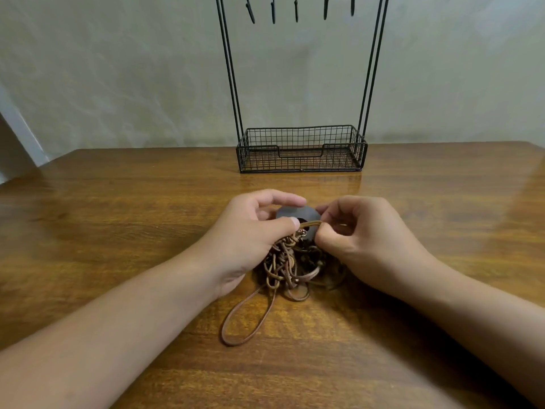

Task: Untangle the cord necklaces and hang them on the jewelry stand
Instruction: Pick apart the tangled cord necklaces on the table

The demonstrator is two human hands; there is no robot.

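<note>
Forearms: nearest the lens, reaching in from both lower corners toward the knot of cords.
Loose loop (247, 323): trailing out of the knot on its near-left side, lying flat on the surface (118, 231); worth leaving slack, not pulling.
Cord necklaces (292, 264): bunched in one brown tangle on the surface, between the two hands and well short of the jewelry stand; count of separate cords cannot tell.
Left hand (250, 231): curled over the left of the knot, thumb and fingers pinching cord close to a small metal clasp (300, 232).
Right hand (362, 231): curled at the right of the knot, fingertips pinching the other end of a short taut cord stretch (309, 223).
Dark round pendant (298, 215): just behind the knot, partly covered by both hands.
Jewelry stand (300, 149): beyond the knot at the far edge of the surface, wire basket at its foot, hooks (296, 8) above hanging bare.
Step in hand, by judgement: freeing one strand at the clasp end.
Doing it well: hold the knot still with the left, feed the strand back through loops rather than tug; tugging likely tightens the tangle.
Watch: pendant and clasp snagging on neighbouring loops.
</note>
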